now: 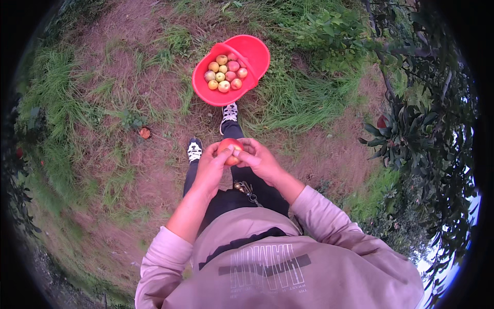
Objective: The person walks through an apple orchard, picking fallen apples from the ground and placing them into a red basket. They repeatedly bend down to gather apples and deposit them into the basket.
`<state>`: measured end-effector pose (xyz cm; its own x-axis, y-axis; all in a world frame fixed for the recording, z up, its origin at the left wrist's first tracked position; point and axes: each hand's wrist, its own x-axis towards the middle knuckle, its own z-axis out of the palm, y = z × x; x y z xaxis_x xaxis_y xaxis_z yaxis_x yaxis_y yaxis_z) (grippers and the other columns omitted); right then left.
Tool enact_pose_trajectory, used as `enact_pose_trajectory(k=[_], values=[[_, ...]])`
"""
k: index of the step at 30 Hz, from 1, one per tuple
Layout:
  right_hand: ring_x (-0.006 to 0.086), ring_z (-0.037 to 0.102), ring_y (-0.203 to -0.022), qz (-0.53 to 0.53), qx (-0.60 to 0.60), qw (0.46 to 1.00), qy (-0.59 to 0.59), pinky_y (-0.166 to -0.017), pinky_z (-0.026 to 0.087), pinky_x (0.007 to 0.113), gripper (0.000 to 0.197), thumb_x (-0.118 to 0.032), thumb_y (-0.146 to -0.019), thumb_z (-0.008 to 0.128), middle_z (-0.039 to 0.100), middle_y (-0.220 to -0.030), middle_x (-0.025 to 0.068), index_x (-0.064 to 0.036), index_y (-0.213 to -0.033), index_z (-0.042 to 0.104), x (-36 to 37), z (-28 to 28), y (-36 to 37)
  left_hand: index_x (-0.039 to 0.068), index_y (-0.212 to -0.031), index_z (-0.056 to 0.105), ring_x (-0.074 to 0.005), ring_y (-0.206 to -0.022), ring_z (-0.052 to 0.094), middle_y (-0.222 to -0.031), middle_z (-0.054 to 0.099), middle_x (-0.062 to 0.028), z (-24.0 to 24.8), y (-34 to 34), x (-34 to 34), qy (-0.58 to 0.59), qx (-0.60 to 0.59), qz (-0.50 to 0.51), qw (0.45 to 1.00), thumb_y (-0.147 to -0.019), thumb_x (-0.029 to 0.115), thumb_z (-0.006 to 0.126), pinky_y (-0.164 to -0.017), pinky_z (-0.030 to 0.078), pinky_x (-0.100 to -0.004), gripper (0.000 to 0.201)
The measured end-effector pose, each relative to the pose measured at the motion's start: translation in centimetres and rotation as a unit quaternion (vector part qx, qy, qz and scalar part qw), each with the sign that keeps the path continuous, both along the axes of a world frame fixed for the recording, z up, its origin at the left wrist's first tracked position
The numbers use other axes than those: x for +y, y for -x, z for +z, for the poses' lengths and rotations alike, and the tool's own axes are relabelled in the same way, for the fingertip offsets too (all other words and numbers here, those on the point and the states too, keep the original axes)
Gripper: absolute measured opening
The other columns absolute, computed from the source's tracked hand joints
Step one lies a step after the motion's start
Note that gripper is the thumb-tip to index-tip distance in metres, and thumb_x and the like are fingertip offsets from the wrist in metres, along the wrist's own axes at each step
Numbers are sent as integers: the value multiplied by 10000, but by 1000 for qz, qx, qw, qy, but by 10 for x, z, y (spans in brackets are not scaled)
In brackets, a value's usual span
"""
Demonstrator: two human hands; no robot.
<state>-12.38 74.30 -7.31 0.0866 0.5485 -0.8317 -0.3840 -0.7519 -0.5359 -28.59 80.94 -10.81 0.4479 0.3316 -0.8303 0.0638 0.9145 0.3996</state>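
Sleeves of a pale pink sweatshirt (288,268) fill the bottom of the view, with both forearms reaching forward over dark trousers, where a bunch of keys (247,189) hangs at the waist. Just beyond, the left hand (211,167) and the right hand (260,159) meet around one red and yellow apple (230,150): the left cups it from its side with the thumb laid over the top, and the right closes on it from the other side with its fingers curled round the fruit, so the apple is pinched between the two at about waist height, above the shoes. Below the hands, a left shoe (194,150) and a right shoe (229,112) stand on bare reddish soil with tufts of grass. A little further on, right in front of the forward foot, a red basket (257,51) sits on the ground with its handle folded down, holding about ten apples (225,73) in a single layer; much of its depth looks unfilled, so I judge the picking to be well begun but far from finished, with the held apple not yet in the basket. A fallen apple (145,133) lies apart to the left. Leafy branches (422,129) crowd the right edge.
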Motion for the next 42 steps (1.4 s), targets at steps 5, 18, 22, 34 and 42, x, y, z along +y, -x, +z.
enact_pose_trajectory(k=[5, 18, 22, 34, 42], values=[[159, 668, -1065, -18, 37, 999, 12, -888, 542, 314, 618, -280, -938, 784, 674, -1236, 102, 1, -1407, 495, 31, -82, -30, -35, -1458, 478, -194, -1172, 631, -1310, 600, -134, -55, -33, 28, -6, 46, 69, 997, -1007, 259, 702, -993, 533, -344, 583], [346, 661, -1230, 191, -295, 920, 174, -1026, 518, 405, 760, -350, -859, 829, 657, -1348, 238, 43, -1428, 514, 129, -460, -120, 19, -1265, 631, -187, -985, 709, -1101, 728, -98, -137, -37, -91, 151, 168, 61, 972, -1038, 173, 656, -902, 556, -325, 276], [357, 646, -1260, 231, -288, 914, 166, -1044, 515, 407, 776, -351, -858, 820, 647, -1365, 244, 29, -1455, 504, 144, -521, -115, 21, -1266, 631, -191, -989, 709, -1093, 730, -97, -157, -33, -103, 151, 213, 74, 963, -1037, 169, 656, -899, 558, -329, 274], [343, 701, -888, 147, -506, 844, -102, -781, 564, 464, 144, -146, -905, 702, 694, -936, 135, -53, -1014, 682, 124, -401, -126, -1, -1241, 637, -176, -994, 694, -1085, 723, -81, -151, -56, -90, 108, 185, 38, 976, -1001, 128, 707, -904, 544, -319, 281], [400, 679, -1096, 180, -462, 868, 3, -970, 526, 477, 482, -344, -925, 721, 705, -1158, 220, -29, -1279, 627, 156, -349, -224, 24, -1294, 652, -139, -960, 662, -1068, 715, -59, -135, -42, -104, 10, 150, -29, 988, -1002, 208, 715, -864, 535, -288, 351]])
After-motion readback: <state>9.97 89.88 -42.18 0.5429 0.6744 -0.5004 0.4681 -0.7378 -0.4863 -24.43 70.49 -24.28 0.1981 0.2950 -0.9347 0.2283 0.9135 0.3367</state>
